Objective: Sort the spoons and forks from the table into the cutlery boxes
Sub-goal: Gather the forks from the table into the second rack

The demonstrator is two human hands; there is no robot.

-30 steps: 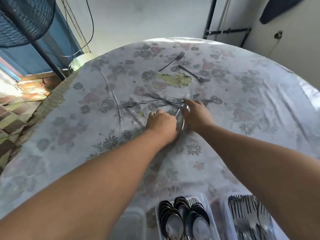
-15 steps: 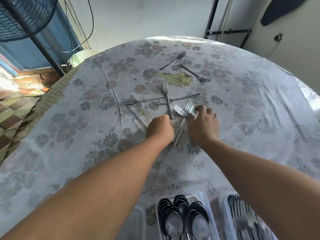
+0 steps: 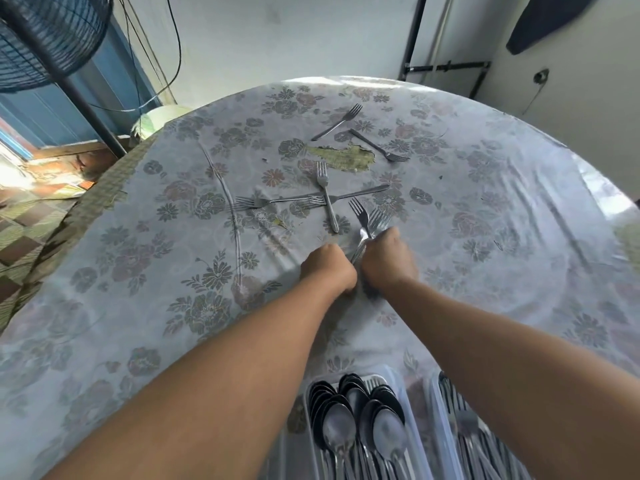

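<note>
Both fists meet mid-table: the right hand [image 3: 388, 263] grips a bunch of forks [image 3: 367, 221], tines pointing far. The left hand [image 3: 327, 268] is curled beside them; whether it holds them, I cannot tell.

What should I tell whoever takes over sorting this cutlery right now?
Right hand grips a bunch of forks, tines pointing away; left hand is curled at their handles.
Still on the table: three crossed forks just beyond the hands, two far forks.
Done: spoon box and fork box at the near edge already hold cutlery.
Left: box the held forks, then collect the five loose ones.
</note>
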